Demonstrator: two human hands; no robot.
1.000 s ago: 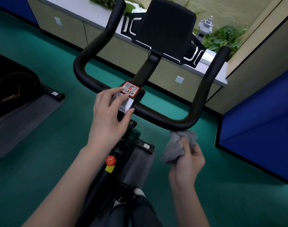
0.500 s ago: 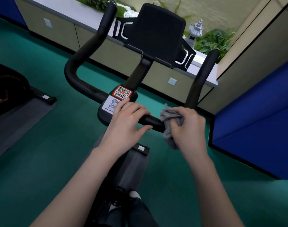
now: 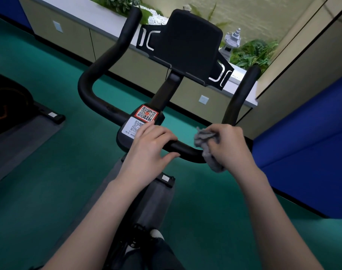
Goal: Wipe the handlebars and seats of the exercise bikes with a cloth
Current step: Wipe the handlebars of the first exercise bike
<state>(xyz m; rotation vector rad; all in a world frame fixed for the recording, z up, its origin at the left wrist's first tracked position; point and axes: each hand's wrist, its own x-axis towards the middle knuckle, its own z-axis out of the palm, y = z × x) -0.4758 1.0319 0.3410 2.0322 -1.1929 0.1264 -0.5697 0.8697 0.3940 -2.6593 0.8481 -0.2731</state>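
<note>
Head view: clutching crumpled grey cloth (image 3: pixel 206 140) in right hand (image 3: pixel 231 147) fingers, pressed onto black padded U-shaped handlebar (image 3: pixel 107 112) directly beneath them. Bracing bar with left hand (image 3: pixel 148 151), fingers curled over, QR stickers (image 3: pixel 146 114) just beyond fingertips. Judged early: remaining bar, seats undone.

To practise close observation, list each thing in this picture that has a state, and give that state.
Left hand: holds the handlebar at its middle, beside the QR labels.
Right hand: grips the cloth.
Cloth: crumpled, pressed on the handlebar's right bend.
Handlebar: held at the middle, cloth against its right side.
</note>
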